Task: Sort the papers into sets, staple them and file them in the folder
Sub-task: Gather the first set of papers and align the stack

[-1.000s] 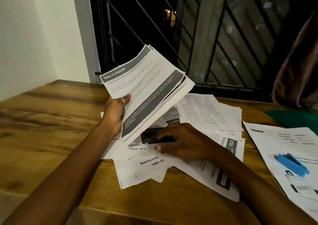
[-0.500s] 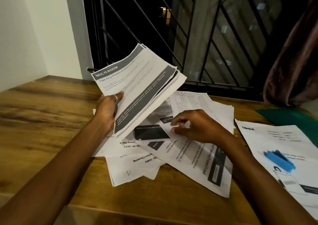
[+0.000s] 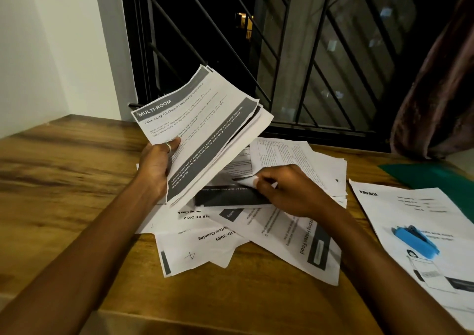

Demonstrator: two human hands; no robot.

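At table centre, loose sheets [image 3: 230, 237] lie in a messy overlapping pile on the wooden table [image 3: 64, 181], several printed side up and turned upside down to the camera. At 10 o'clock of the pile, the left hand [image 3: 156, 165] grips a held stack [image 3: 205, 134] by its lower left edge. The thumb is on top and wears a ring [image 3: 168, 147]. The stack is lifted off the table and tilted, and its top page is headed "MULTI-ROOM". Just at 4 o'clock of that stack, the right hand [image 3: 287, 191] is over the pile with fingers curled, pinching the curled corner of one sheet [image 3: 246, 181]. A dark-banded sheet [image 3: 230, 197] lies just beneath it. At 3 o'clock of the pile, apart from it, a second set of sheets [image 3: 410, 206] headed "blinkit" lies flat, with a blue stapler [image 3: 415, 237] resting on it. The green folder [image 3: 431, 178] is flat on the table at 2 o'clock, meeting the top edge of that set; cannot tell if it runs under. At 12 o'clock is a black window grille [image 3: 205, 40], with a brown curtain [image 3: 441, 91] at far right.
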